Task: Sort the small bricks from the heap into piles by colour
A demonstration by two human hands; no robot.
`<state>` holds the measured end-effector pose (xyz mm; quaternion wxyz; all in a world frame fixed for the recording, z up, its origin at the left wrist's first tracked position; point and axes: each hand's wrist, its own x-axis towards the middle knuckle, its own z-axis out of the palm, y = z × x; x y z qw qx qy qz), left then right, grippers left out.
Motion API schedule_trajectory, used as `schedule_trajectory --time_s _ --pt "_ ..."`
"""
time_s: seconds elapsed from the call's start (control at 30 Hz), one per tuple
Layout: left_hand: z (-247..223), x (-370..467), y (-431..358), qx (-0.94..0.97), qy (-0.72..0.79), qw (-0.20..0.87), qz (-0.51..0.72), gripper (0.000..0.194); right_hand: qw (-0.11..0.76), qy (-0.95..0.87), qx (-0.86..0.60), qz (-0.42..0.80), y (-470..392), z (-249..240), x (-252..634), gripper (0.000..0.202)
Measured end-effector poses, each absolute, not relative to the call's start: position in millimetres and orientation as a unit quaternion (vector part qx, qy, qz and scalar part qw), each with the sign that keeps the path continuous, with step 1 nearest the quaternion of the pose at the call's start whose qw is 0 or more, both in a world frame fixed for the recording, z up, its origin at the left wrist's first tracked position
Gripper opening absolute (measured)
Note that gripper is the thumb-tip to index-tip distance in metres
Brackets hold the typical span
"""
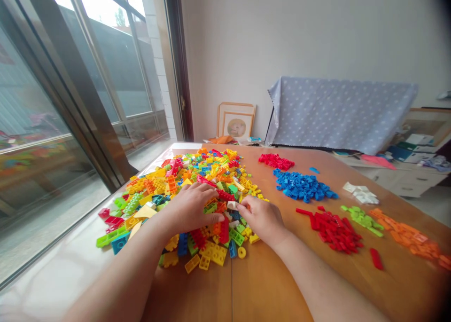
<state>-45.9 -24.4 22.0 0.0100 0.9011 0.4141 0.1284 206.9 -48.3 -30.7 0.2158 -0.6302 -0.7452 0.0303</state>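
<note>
A big mixed heap of coloured toy building bricks (148, 185) covers the left half of the wooden table (260, 284). Over its middle lies my left hand (193, 207), fingers stretched out across the bricks and thumb apart, holding nothing that I can see. At the heap's right edge my right hand (262, 216) pinches a small white brick (232, 205) between thumb and fingers. A yellow ring-shaped piece (241, 253) and a yellow block (215, 253) lie at the near edge of the heap.
Sorted piles lie to the right: blue pieces (305, 186), red pieces (336, 231), crimson pieces (276, 161), white pieces (361, 193), green pieces (362, 219) and orange pieces (408, 235). One red piece (376, 259) lies alone. A glass window (42, 162) flanks the table's left side.
</note>
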Motion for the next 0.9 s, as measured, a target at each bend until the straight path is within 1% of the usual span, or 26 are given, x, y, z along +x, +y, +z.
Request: schedule_trajectory --time_s 0.07,0.13,0.2,0.33,0.5,0.63,0.7,0.9 --pt "21 -44 -27 0.909 0.400 0.005 0.116 0.067 0.220 -0.731 -0.645 0.032 -44 -33 210 0.031" --pt "20 -44 -27 0.914 0.392 -0.001 0.105 0.073 0.224 -0.721 -0.654 0.034 -40 -36 213 0.029" --pt "19 -44 -25 0.914 0.394 -0.008 0.099 0.066 0.228 -0.719 -0.655 0.039 -37 -38 216 0.027" --pt "19 -46 -20 0.913 0.393 0.001 0.112 0.043 0.250 -0.715 -0.651 0.052 -36 -40 219 0.023" --pt "20 -48 -16 0.914 0.385 0.013 0.130 0.034 0.306 -0.713 -0.626 0.073 -44 -35 216 0.020" --pt "19 -50 -14 0.914 0.380 0.011 0.140 0.021 0.350 -0.699 -0.618 0.084 -47 -30 220 0.022" --pt "18 -50 -12 0.914 0.378 0.009 0.144 0.019 0.361 -0.692 -0.619 0.088 -45 -30 225 0.022" --pt "20 -51 -13 0.914 0.377 0.022 0.144 0.022 0.398 -0.689 -0.597 0.109 -42 -33 229 0.022"
